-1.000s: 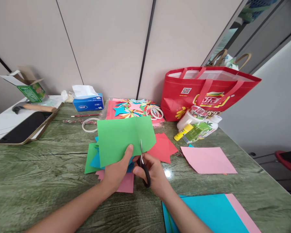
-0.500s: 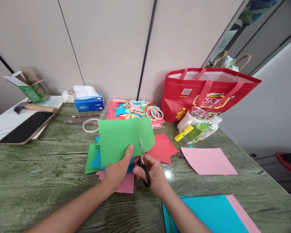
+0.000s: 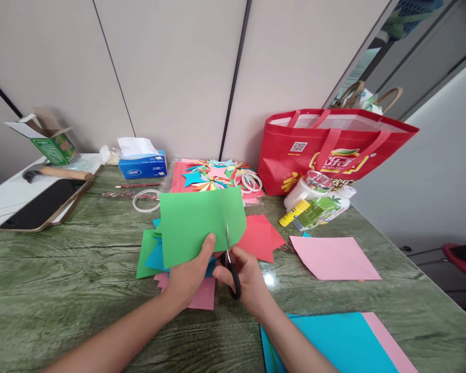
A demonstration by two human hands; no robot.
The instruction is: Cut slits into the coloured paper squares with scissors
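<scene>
The right hand (image 3: 250,280) has its grip closed around the black-handled scissors (image 3: 229,263), and one blade shows in front of the green sheet (image 3: 192,220), at its lower edge. The left hand (image 3: 189,273) pinches that sheet, thumb on the near face, holding it up above the desk (image 3: 62,290). A faint straight line runs down the sheet from its top edge toward the blade tip.

Beneath the hands lie blue paper (image 3: 154,256) and pink paper (image 3: 204,296), with a smaller green piece (image 3: 144,264) just beside the blue at nine o'clock.

Taking the hands as the clock's centre, red paper (image 3: 258,238) is near at two, and a pink sheet (image 3: 336,259) lies at three. Large blue sheets (image 3: 334,342) are at four. Farther out, the yellow glue stick (image 3: 294,213) rests at two, while the red bag (image 3: 283,155) stands between one and two. Paper stars (image 3: 213,181) are heaped at twelve, the tissue box (image 3: 143,166) sits at eleven, and a hammer (image 3: 64,172) lies at ten.
</scene>
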